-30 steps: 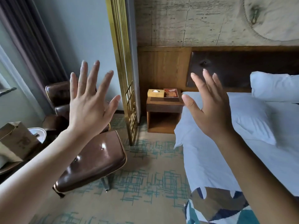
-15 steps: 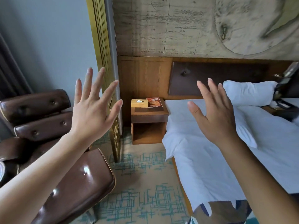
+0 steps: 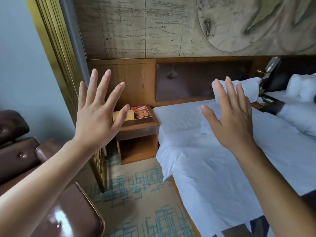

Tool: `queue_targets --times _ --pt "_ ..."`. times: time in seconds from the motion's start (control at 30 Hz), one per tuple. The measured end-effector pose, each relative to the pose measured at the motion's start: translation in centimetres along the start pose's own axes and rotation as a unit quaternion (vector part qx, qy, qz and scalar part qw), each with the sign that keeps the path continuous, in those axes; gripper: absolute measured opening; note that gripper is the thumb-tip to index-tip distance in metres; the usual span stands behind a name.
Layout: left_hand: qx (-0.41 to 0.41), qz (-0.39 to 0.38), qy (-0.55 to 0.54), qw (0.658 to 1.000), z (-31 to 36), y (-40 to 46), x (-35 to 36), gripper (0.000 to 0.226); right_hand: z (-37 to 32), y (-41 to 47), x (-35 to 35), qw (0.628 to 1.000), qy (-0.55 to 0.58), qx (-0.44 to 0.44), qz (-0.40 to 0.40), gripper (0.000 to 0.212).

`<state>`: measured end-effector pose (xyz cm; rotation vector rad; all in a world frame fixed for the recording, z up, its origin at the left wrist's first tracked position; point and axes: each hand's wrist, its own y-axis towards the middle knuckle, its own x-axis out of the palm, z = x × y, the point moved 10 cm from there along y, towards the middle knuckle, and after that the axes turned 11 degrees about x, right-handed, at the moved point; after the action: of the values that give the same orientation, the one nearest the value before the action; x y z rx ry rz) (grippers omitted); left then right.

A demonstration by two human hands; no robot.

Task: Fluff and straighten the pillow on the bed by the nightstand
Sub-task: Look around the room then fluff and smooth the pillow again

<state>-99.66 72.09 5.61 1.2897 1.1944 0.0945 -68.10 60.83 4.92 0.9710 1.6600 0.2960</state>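
In the head view, the left hand (image 3: pixel 97 117) is held up in the left middle of the frame. Its fingers (image 3: pixel 102 86) are straight and spread wide, and they hold nothing. The right hand (image 3: pixel 234 120) is up in the right middle of the frame. Its fingers (image 3: pixel 229 89) are straight and close side by side, with the thumb out, and they hold nothing too. Both hands hang in the air in front of the person, well apart from the bed. I think they are raised like this to get ready to reach out, since no work on the pillow has begun.

The soft white pillow (image 3: pixel 248 89) lies at the head of the bed with white sheets (image 3: pixel 213 159), in the upper right of the frame. It leans against the dark brown padded headboard (image 3: pixel 196 79). The right hand covers part of it in the picture, but does not touch it. It looks a bit squashed and sits off to the far side, so it probably needs to be puffed up and moved.

The small brown wooden nightstand (image 3: pixel 138 134) stands just beside the bed, in the middle of the frame. On its surface sit a yellow tissue box (image 3: pixel 131 115) and a red and orange card (image 3: pixel 142 112), side by side. A shiny brown leather chair (image 3: pixel 34 194) fills the lower left. A second white bed (image 3: pixel 301 117) shows at the right edge.
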Motion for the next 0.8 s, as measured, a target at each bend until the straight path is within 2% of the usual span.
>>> queue_targets --times 0.23,0.4,0.5,0.8 --pt "0.041 0.03 0.007 0.999 -3.2 11.1 7.5 0.063 0.6 9.2 4.7 0.999 0.0 0.002 0.048 0.076" --pt "0.064 0.032 -0.027 0.997 -3.8 15.5 14.7 0.063 2.2 13.0 8.2 0.997 -0.031 0.016 0.069 0.074" --pt "0.082 0.03 -0.051 0.995 -4.4 18.1 19.5 0.063 3.0 15.2 10.9 0.996 -0.067 0.022 0.06 0.072" --pt "0.13 0.05 -0.127 0.982 -8.9 26.7 31.9 0.062 4.1 22.4 18.5 0.982 -0.144 0.114 0.045 0.074"
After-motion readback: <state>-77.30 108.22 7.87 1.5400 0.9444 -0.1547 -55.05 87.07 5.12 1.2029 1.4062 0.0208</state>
